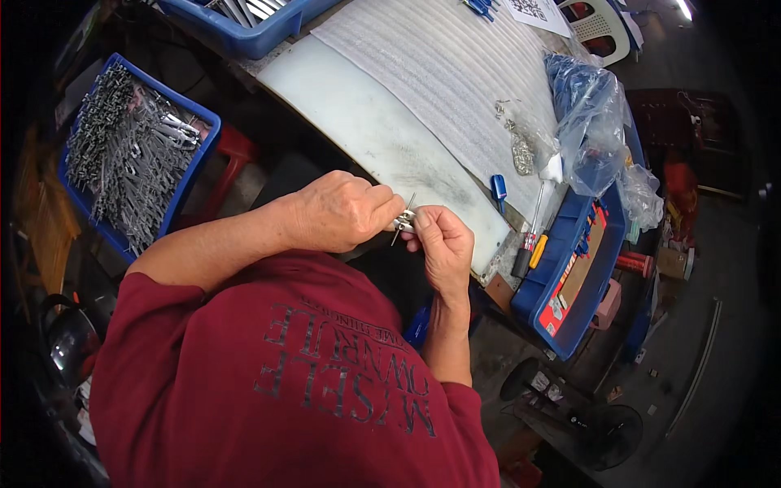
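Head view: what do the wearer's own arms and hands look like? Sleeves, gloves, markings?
Short maroon sleeves, part of a maroon shirt with dark lettering; forearms uncovered below them. Left hand and right hand are both ungloved. No watch, bracelet or cable shows on either arm.

Worn: maroon top (203, 390), 2 loose short sleeves (154, 321). Front carries large dark capital lettering (342, 378), smaller toward the far side. Left hand (346, 211), right hand (444, 244): bare.
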{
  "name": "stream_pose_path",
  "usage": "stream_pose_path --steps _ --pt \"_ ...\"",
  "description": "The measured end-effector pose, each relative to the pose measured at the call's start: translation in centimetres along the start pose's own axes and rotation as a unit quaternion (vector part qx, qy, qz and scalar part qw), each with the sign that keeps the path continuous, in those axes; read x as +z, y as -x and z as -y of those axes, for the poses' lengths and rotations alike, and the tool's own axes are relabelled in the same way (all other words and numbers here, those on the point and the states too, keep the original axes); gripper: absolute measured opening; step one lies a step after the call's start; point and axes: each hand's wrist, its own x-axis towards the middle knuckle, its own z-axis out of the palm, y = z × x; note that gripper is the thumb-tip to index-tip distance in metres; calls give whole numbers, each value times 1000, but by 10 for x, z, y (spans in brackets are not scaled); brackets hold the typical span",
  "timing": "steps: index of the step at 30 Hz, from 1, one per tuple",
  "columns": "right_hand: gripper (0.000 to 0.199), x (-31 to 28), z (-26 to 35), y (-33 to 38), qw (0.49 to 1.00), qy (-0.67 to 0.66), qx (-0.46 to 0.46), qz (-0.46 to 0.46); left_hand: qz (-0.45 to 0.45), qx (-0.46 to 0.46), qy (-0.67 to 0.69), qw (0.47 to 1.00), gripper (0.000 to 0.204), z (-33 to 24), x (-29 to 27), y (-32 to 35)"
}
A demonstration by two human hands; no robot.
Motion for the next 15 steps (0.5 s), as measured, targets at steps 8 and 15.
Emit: stream_pose_path --steps 8,15 --pt "24 -18 -7 2 997 -14 -38 -66 11 -32 25 999 20 1 -4 2" --pt "21 -15 -4 7 997 -21 -29 -66 8 -31 40 999 20 0 -13 -4"
